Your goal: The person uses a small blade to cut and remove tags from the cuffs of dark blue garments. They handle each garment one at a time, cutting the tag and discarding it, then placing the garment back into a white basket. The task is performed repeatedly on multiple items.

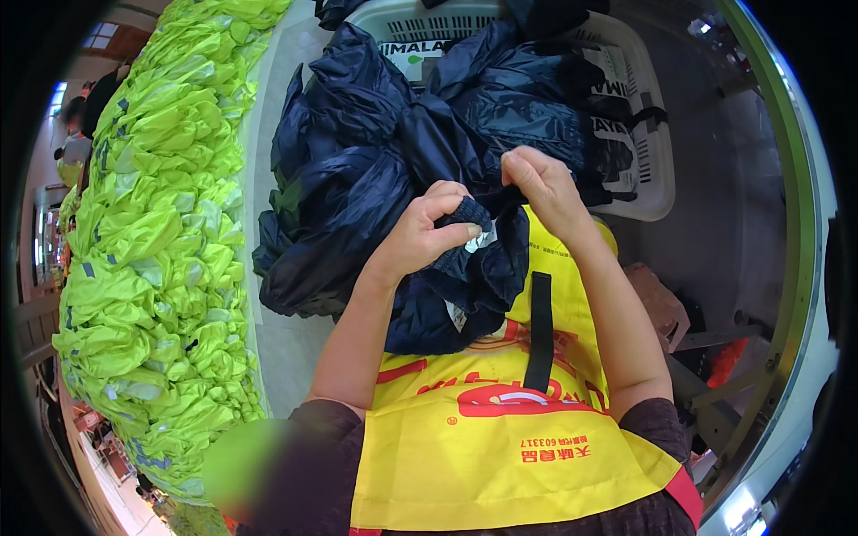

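A shiny navy jacket (pixel 344 179) lies bunched in front of me, its lower part hanging over my lap. My left hand (pixel 413 234) is closed on a ribbed navy band (pixel 468 216) of it, thumb and fingers pinching the knit. Just beside that thumb a small whitish tag (pixel 483 239) shows, and a second pale label (pixel 458 316) sits lower on the cloth. To the right and slightly farther off, my right hand (pixel 547 189) pinches the jacket's dark edge between thumb and fingers. The cloth spans between both hands; the exact fold in the right fingertips is hidden.
A white plastic basket (pixel 660 179) with dark garments and printed bags stands beyond the jacket. Along the left rises a tall pile of fluorescent yellow-green garments (pixel 170 232) beside the pale tabletop (pixel 284 357). I wear a yellow apron (pixel 500 482). A metal frame (pixel 800 268) curves along the right.
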`<state>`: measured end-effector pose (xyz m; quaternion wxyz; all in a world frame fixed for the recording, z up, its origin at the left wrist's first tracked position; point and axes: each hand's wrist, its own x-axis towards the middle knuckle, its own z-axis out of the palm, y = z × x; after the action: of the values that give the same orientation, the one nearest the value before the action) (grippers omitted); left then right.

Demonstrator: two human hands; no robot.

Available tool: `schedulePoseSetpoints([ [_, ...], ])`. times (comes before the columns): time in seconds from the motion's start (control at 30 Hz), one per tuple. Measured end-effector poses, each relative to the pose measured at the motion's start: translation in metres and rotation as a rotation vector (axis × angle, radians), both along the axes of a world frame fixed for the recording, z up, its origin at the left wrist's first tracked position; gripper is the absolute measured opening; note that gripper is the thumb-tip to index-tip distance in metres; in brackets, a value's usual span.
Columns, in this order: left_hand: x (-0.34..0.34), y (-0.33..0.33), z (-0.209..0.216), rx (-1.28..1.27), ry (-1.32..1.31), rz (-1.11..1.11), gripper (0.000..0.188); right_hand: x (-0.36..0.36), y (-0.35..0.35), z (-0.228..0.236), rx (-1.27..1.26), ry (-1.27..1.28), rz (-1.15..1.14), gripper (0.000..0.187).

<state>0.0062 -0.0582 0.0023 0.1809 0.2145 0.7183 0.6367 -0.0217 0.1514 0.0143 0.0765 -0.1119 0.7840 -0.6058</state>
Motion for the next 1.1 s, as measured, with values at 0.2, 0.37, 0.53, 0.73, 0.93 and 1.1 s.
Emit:
schedulePoseSetpoints([
  [0.2, 0.010, -0.008, 0.015, -0.048, 0.092, 0.081, 0.018, -0.019, -0.014, -0.002, -0.065, -0.184, 0.319, 0.041],
  [0.37, 0.019, -0.020, 0.043, -0.167, 0.342, 0.335, 0.022, -0.027, -0.027, 0.003, 0.381, 0.130, 0.370, 0.028],
  [0.53, 0.028, -0.067, 0.032, -0.479, 0.595, 0.681, 0.025, -0.015, -0.024, 0.013, 0.458, 0.912, -0.085, 0.015],
  [0.73, 0.009, -0.061, 0.033, 0.234, 0.231, 1.049, 0.020, 0.044, -0.047, 0.013, 0.441, 0.833, -0.021, 0.025],
  [0.93, 0.003, -0.007, 0.029, 0.849, -0.364, 0.734, 0.018, 0.070, -0.061, -0.030, 0.161, 0.544, -0.141, 0.033],
  [1.1, 0.001, 0.012, 0.032, 0.761, -0.594, 0.497, 0.023, 0.075, -0.054, -0.043, 0.146, 0.530, -0.028, 0.031],
])
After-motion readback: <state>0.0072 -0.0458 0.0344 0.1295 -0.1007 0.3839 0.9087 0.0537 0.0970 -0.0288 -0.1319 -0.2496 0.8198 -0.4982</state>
